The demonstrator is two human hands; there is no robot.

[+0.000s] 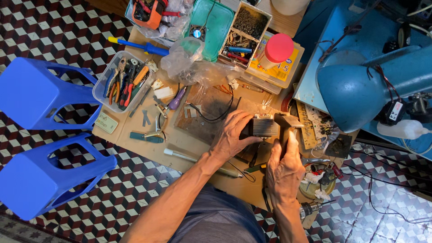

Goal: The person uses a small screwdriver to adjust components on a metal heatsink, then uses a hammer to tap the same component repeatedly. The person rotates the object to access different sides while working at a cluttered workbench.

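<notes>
Head camera, looking straight down: a person's two bare forearms come up from the bottom of the frame onto a cluttered brown workboard [135, 144]. At centre frame the left hand [231, 135] is curled around a small block-shaped transformer with a grey laminated metal core [263, 126]; its fingers wrap the block's left end and top, so the block juts to the right out of the closed grasp. The right hand [284, 168], just right of centre and a little lower, is closed on the handle of a tan pistol-shaped tool [288, 122] whose head stands directly against the transformer's right side; the thumb lies up along the handle. Both things sit between the two hands, above the right hand and right of the left.

At the upper left of the board lies a clear plastic tray of pliers and cutters [120, 81], with a blue-handled screwdriver [139, 46] above it. A pink-capped jar [276, 50] stands at top centre, on a yellow box. A blue desk lamp [360, 85] fills the upper right. Two blue plastic stools [40, 135] stand at the left on the chequered tile floor [58, 27]. A drill chuck [310, 209] shows at the lower right, beside the right wrist.
</notes>
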